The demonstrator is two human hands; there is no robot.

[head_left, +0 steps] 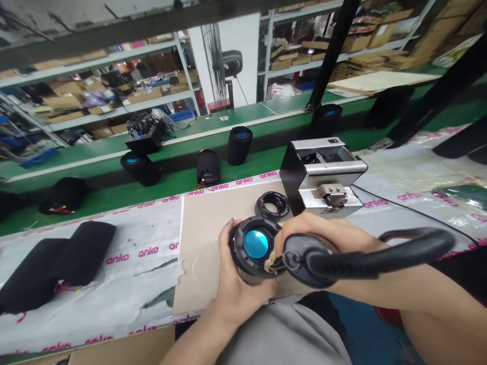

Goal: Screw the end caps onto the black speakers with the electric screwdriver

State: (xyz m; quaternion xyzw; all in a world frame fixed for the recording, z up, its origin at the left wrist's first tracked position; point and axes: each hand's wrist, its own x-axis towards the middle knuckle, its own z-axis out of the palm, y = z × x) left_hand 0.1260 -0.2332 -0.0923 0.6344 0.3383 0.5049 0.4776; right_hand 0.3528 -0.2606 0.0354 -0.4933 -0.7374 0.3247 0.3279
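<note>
A black cylindrical speaker (243, 258) with a shiny blue disc in its top stands on the cardboard sheet in front of me. My left hand (239, 291) is wrapped around its near left side. My right hand (304, 228) grips a black electric screwdriver (314, 261), seen from its top end with a thick black cord leading off to the right. The screwdriver is over the right side of the speaker's rim; its tip is hidden behind the handle and hand. Just beyond the speaker lies a loose black ring (266, 213).
A black-and-silver screw feeder machine (331, 170) stands behind my right hand. Two black speaker bodies (91, 253) with wires lie at left. More speakers (240, 147) stand along the green conveyor (262, 137). A cardboard sheet (201, 253) covers the work spot.
</note>
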